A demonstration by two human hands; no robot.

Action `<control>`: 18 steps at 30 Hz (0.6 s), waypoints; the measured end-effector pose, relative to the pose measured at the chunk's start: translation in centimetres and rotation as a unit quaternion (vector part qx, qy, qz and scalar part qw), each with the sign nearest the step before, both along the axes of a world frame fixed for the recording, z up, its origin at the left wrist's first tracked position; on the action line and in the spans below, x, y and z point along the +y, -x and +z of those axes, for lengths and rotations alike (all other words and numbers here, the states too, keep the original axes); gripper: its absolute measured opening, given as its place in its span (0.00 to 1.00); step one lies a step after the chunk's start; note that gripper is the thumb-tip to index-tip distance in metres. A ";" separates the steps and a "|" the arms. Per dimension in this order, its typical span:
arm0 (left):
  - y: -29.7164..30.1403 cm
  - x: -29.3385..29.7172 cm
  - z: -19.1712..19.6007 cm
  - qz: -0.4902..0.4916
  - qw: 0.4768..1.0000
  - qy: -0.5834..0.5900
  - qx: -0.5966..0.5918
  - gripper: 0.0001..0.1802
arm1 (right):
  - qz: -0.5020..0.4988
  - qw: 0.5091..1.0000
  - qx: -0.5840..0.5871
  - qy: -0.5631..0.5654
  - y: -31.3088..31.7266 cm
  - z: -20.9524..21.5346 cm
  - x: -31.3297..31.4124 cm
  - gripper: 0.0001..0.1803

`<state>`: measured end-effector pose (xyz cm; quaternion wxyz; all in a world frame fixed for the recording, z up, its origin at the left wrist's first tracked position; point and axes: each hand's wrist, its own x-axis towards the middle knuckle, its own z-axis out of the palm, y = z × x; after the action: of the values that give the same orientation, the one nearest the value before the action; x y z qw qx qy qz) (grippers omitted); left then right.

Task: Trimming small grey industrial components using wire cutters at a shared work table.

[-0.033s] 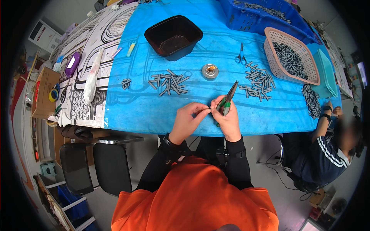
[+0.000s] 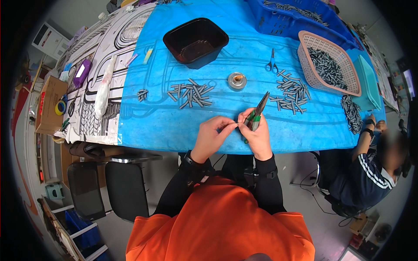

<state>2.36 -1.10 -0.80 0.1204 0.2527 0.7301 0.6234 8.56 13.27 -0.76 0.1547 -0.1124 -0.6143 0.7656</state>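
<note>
At the near edge of a blue-covered table [image 2: 165, 122], your right hand [image 2: 257, 132] is closed around green-handled pliers [image 2: 257, 114], their dark nose angled up and away from you, while your left hand [image 2: 212, 135] pinches a small thin piece [image 2: 234, 125] between thumb and forefinger, its tip meeting the fingers of your right hand; what exactly the piece is cannot be told. Loose grey metal pieces [image 2: 191, 94] lie scattered just beyond your hands, with a small round metal spool [image 2: 237, 80], blue-handled scissors [image 2: 271, 64], a black tray [image 2: 196, 41] and a pink basket [image 2: 344, 85] farther back, and another person's arm [image 2: 363, 145] rests at the table's right corner.
</note>
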 end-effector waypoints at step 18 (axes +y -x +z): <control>-0.1 -0.2 -0.3 0.004 1.000 -0.003 0.001 0.06 | 0.027 0.998 0.018 0.045 0.2 -0.2 0.1 0.15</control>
<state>2.49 -1.26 -1.15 0.1165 0.2504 0.7294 0.6258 8.35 13.42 -0.94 0.1396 -0.0888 -0.5791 0.7983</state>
